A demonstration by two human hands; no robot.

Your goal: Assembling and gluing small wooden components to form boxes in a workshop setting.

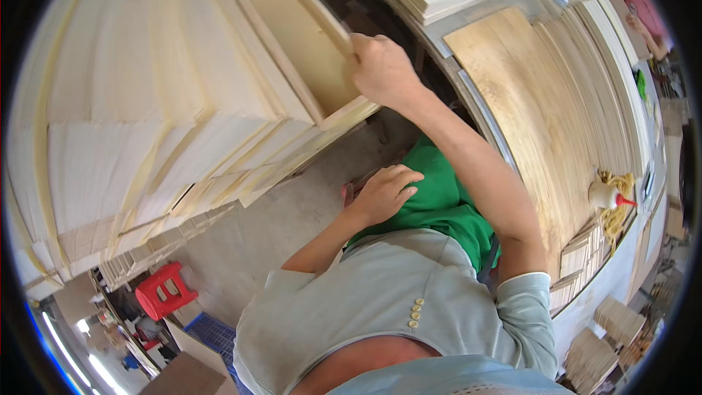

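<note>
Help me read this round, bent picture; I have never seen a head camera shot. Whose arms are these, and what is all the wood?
One wide fisheye camera on a person's head looks down, so straight edges curve. Both bare arms are that person's own. The right hand grips the edge of a shallow open box of pale wood, which lies on a big stack of pale wooden boards. The left hand rests, holding nothing, on the green trousers. At right, a workbench carries thin wooden sheets and a white glue bottle with a red tip.
</note>
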